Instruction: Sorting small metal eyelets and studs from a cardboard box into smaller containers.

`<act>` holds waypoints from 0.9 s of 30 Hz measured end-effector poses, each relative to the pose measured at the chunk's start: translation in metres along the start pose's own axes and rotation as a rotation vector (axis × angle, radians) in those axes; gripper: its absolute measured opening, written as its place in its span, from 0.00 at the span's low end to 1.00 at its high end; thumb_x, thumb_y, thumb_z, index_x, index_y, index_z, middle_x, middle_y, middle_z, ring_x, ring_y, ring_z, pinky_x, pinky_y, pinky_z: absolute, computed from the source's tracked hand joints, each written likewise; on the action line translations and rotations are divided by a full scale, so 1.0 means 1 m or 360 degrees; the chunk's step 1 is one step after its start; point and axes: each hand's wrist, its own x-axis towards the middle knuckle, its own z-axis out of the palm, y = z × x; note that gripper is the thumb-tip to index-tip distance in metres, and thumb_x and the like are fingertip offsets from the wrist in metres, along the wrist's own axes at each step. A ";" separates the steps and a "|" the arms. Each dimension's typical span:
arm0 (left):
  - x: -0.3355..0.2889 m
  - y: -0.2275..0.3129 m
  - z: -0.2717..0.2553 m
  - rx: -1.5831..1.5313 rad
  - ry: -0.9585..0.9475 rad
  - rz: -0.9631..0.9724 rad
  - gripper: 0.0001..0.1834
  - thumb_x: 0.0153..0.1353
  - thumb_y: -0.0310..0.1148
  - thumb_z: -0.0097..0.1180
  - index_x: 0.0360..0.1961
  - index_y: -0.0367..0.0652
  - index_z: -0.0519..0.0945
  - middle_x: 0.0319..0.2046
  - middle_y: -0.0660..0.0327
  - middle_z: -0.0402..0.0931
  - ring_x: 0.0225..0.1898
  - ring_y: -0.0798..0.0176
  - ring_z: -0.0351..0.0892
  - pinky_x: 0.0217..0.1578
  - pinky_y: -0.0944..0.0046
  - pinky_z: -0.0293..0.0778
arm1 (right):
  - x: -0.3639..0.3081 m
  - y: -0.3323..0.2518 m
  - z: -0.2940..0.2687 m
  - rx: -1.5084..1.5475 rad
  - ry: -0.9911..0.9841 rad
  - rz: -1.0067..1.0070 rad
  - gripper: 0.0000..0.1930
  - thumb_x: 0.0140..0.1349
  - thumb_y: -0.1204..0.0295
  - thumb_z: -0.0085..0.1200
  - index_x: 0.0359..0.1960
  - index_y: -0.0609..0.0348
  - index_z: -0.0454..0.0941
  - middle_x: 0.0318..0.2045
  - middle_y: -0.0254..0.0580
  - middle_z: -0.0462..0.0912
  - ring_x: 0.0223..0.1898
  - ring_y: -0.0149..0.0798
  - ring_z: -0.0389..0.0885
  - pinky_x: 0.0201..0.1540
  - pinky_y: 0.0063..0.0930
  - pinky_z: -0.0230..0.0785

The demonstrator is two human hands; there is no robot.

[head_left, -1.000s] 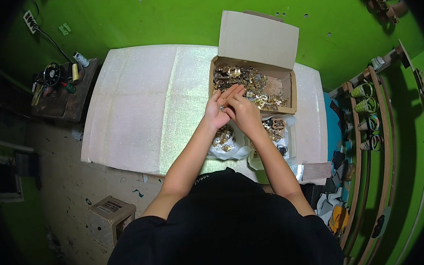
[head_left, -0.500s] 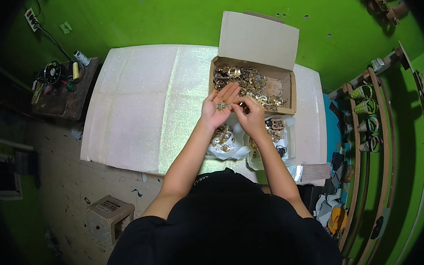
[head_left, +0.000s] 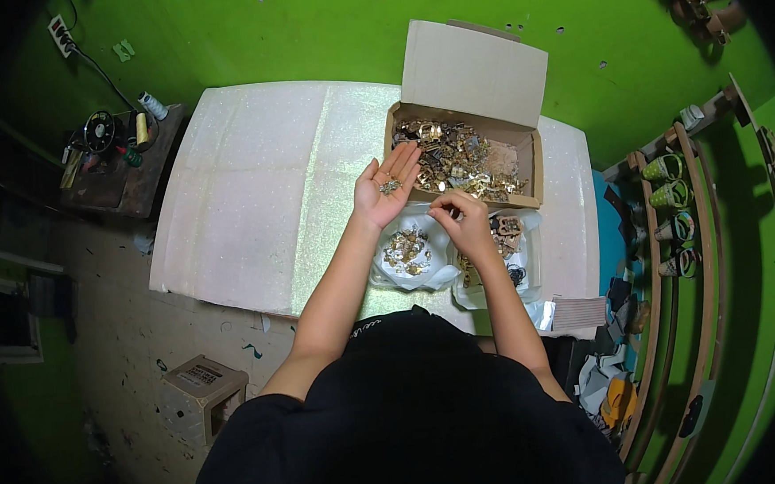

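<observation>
My left hand [head_left: 380, 205] lies palm up over the front left corner of the cardboard box. Resting on its palm is a small heap of metal fittings [head_left: 390, 186], with the fingers stretched out flat. Just to the right, my right hand [head_left: 467, 226] hovers with thumb and fingertips pinched together; whatever is between them is too small to make out. Beyond both hands, the open cardboard box [head_left: 538, 169] holds many gold and dark metal buckles and fittings [head_left: 453, 149]. Below the hands, a lined plastic tub [head_left: 447, 276] contains shiny gold and silver pieces [head_left: 407, 250].
A second plastic tub [head_left: 534, 264] with mixed fittings stands right of the first, partly behind my right forearm. The table [head_left: 233, 189] has a pale shiny cover. A wooden rack [head_left: 649, 315] with sandals stands at right, a stool [head_left: 203, 382] at lower left, a sewing machine [head_left: 100, 135] far left.
My left hand has moved left, away from my right hand, uncovering the left tub's contents. My right hand has dropped slightly toward me, still pinched.
</observation>
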 end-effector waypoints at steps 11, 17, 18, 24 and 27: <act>-0.002 0.000 0.005 0.0002 -0.0023 0.0016 0.26 0.63 0.41 0.21 0.53 0.32 0.59 0.55 0.51 0.57 0.59 0.55 0.53 0.56 0.58 0.55 | -0.005 0.001 -0.003 0.0080 -0.0159 -0.0125 0.07 0.42 0.72 0.58 0.22 0.61 0.76 0.21 0.38 0.74 0.19 0.33 0.70 0.24 0.22 0.63; 0.000 -0.015 0.005 0.0084 0.0017 -0.0036 0.26 0.62 0.40 0.21 0.53 0.31 0.59 0.54 0.51 0.58 0.58 0.55 0.55 0.56 0.58 0.55 | 0.009 -0.017 0.001 -0.0115 -0.0124 -0.0169 0.09 0.43 0.72 0.56 0.28 0.59 0.77 0.27 0.41 0.72 0.25 0.38 0.73 0.27 0.27 0.65; 0.000 -0.019 0.003 0.0158 0.0004 -0.0052 0.25 0.62 0.39 0.22 0.54 0.31 0.58 0.56 0.51 0.56 0.59 0.55 0.52 0.58 0.58 0.52 | 0.012 -0.024 0.004 -0.0213 -0.0126 -0.0140 0.10 0.44 0.73 0.56 0.30 0.59 0.76 0.27 0.43 0.72 0.28 0.41 0.73 0.29 0.29 0.65; 0.004 -0.035 0.000 0.0362 0.0027 -0.0135 0.25 0.62 0.37 0.21 0.53 0.31 0.59 0.55 0.50 0.58 0.59 0.55 0.52 0.59 0.59 0.48 | 0.016 -0.023 0.016 -0.0805 -0.0085 -0.0291 0.12 0.42 0.72 0.55 0.32 0.58 0.75 0.26 0.44 0.71 0.30 0.45 0.73 0.32 0.34 0.66; 0.003 -0.037 0.004 0.0379 0.0084 -0.0145 0.25 0.62 0.38 0.21 0.53 0.31 0.59 0.55 0.50 0.57 0.59 0.55 0.52 0.59 0.59 0.48 | 0.018 -0.021 0.017 -0.0841 -0.0096 -0.0320 0.10 0.42 0.72 0.55 0.29 0.59 0.74 0.25 0.43 0.71 0.30 0.45 0.72 0.32 0.34 0.65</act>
